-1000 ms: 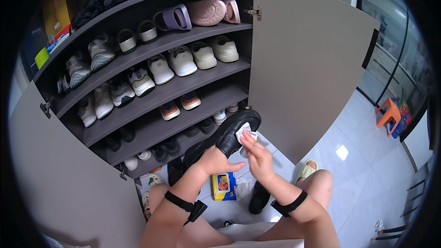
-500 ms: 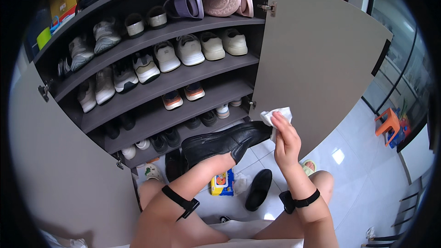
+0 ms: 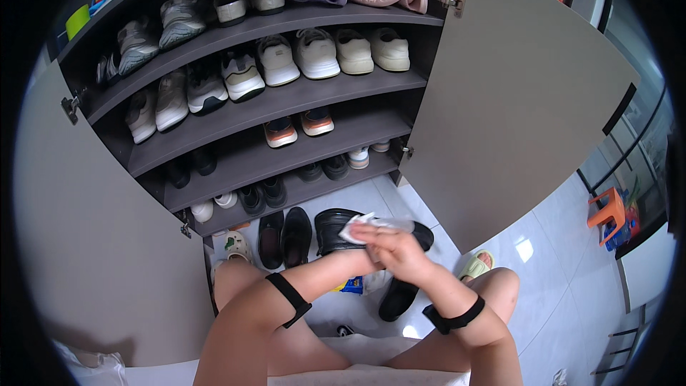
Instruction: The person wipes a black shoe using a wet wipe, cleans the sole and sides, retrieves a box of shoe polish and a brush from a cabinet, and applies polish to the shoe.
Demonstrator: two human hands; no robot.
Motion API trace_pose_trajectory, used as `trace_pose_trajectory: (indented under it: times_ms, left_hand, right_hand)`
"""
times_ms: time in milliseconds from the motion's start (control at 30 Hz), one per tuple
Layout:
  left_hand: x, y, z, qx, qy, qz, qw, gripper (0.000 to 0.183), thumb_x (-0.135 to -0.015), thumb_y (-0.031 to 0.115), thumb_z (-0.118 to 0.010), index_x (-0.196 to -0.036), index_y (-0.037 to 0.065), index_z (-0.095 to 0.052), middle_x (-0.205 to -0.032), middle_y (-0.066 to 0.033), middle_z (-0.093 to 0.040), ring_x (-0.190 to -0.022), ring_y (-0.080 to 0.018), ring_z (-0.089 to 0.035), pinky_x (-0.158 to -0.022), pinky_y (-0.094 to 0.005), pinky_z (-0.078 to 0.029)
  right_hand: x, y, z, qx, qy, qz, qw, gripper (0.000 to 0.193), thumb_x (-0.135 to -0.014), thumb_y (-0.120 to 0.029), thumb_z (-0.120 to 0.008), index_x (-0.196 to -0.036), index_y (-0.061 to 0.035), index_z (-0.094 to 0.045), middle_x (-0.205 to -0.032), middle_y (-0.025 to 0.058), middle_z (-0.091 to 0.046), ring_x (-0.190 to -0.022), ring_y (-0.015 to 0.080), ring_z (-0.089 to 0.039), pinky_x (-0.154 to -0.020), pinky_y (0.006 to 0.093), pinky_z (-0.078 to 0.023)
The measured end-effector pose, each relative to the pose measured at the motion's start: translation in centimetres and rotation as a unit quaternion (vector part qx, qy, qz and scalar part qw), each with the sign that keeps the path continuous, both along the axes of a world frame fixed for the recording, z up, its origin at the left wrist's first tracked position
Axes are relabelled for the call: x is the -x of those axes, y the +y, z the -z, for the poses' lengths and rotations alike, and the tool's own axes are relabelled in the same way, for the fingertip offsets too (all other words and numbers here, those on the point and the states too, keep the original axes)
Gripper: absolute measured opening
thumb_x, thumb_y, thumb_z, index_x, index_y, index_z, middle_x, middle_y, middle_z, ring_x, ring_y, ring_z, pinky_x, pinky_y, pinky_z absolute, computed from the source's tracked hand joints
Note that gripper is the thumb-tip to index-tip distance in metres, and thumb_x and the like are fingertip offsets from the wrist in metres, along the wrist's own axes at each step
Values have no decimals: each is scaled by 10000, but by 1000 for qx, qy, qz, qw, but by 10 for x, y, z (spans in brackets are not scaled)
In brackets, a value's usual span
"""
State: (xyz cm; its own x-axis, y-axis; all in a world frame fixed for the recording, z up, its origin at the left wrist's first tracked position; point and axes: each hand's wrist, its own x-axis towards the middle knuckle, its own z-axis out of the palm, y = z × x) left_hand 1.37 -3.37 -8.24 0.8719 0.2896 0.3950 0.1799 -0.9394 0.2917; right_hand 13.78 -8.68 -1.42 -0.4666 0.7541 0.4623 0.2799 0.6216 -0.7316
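Since the earlier frame, the right hand [image 3: 398,251] and white wipe [image 3: 355,229] have moved leftward along the black shoe [image 3: 330,233]. Right grip: fingers together, pinching the wipe over the shoe, blurred. Left hand [image 3: 367,261]: mostly hidden at the shoe; grip cannot be told. The shoe is above the floor [image 3: 369,195]; below are 1 blue-yellow packet [image 3: 351,285], partly covered, and 1 loose black shoe [image 3: 397,302].

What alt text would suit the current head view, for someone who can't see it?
A person's right hand holds a white wipe at a black shoe, with the left forearm reaching toward that shoe and its hand hidden. More black shoes rest on the tiled floor before an open grey cabinet with shelves of footwear.
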Motion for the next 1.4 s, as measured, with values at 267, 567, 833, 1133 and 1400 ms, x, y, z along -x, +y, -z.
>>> trace_pose_trajectory:
  times_ms: [267,567,833,1133,1400]
  left_hand:
    - [-7,-3,13,-54,-7,36,998,114,-736,113,-537,-815,87,-615,-776,-122,-641,-717,-284,-632,-642,-402,-507]
    - [19,19,1,-136,73,-3,988,37,-691,125,-573,-705,120,-607,-666,-41,-606,-690,-213,-614,-610,-358,-462]
    - [48,30,-50,398,-196,-185,877,336,-751,47,-645,-1081,7,-597,-1008,-129,-638,-966,-262,-611,-851,-336,-474]
    - [50,10,-103,778,-434,83,447,536,-959,468,-372,-1248,36,-504,-1163,-137,-595,-1019,-267,-595,-906,-397,-479]
    - [41,2,-100,807,-401,34,432,550,-948,469,-405,-1240,14,-510,-1146,-146,-609,-983,-277,-619,-867,-408,-502]
  right_hand:
    - [17,21,-16,-106,-87,35,990,450,-652,100,-494,-1056,-30,-643,-1161,152,-606,-1153,298,-541,-1005,390,-406]
    - [-40,20,-8,17,-155,124,980,483,-649,146,-453,-1062,-14,-643,-1178,177,-595,-1114,336,-551,-986,354,-413]
    - [-102,-8,-23,135,-112,357,917,329,-790,32,-485,-1051,-39,-671,-872,132,-668,-800,223,-619,-765,306,-479]
    - [-65,-12,-24,221,280,262,897,336,-923,-22,-447,-1245,-10,-541,-1042,66,-633,-931,108,-583,-834,241,-458]
    - [-71,4,-18,288,455,217,814,379,-913,-51,-461,-1278,49,-471,-1071,119,-630,-945,167,-612,-842,288,-482]
